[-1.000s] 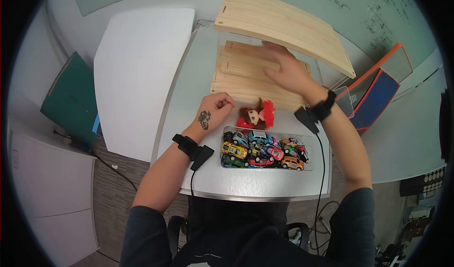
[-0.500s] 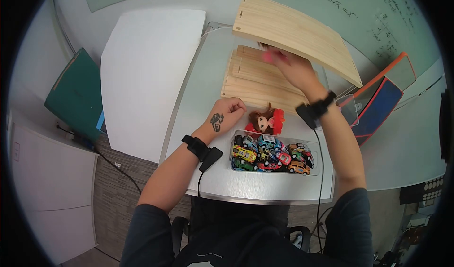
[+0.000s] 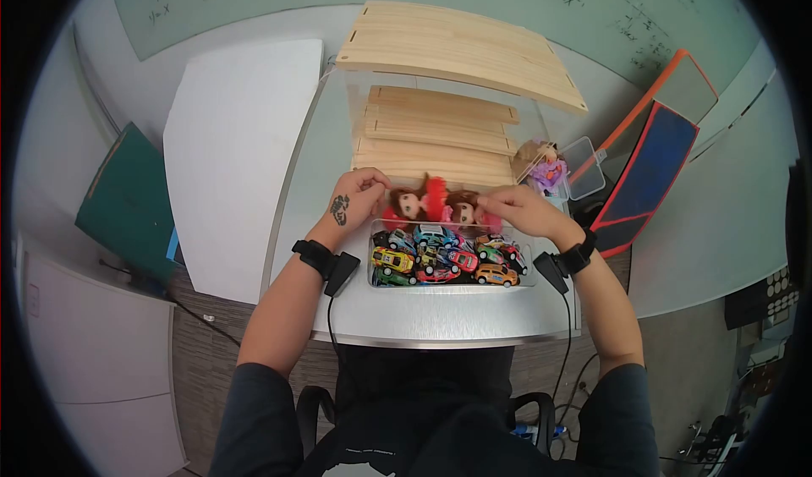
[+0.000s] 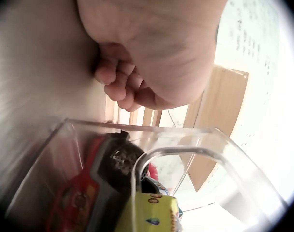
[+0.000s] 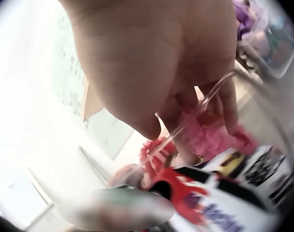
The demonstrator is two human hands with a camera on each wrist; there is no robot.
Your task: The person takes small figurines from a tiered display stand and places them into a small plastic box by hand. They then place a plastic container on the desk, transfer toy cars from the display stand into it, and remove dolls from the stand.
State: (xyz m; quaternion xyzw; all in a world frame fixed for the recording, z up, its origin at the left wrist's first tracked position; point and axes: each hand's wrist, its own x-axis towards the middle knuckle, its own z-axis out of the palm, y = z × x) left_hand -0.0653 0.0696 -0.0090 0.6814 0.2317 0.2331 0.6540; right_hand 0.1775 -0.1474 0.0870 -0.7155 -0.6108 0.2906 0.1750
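My right hand point(image 3: 523, 209) holds a brown-haired doll in a pink dress point(image 5: 217, 137) by the dress, fingers reaching down around it. This doll lies beside another brown-haired doll point(image 3: 410, 205) with red frills, behind a clear plastic box point(image 3: 526, 281). Several toy cars point(image 3: 436, 257) fill the box. To the left of the red doll, my left hand point(image 3: 361, 196) rests on the table with its fingers loosely curled and nothing in them. In the left wrist view, the left hand point(image 4: 151, 53) is just beyond the box rim.
A wooden shelf unit point(image 3: 457, 50) with stepped boards point(image 3: 431, 147) stands at the table's back. Right of it is a clear bin point(image 3: 589, 181) with a purple-dressed doll point(image 3: 550, 172). A white board point(image 3: 241, 164) lies at the left, and dark cables hang from both wrists.
My right hand has come from under the wooden top board to the front, bringing the pink doll beside the red one. The left hand stays near the red doll. The head view has shifted.
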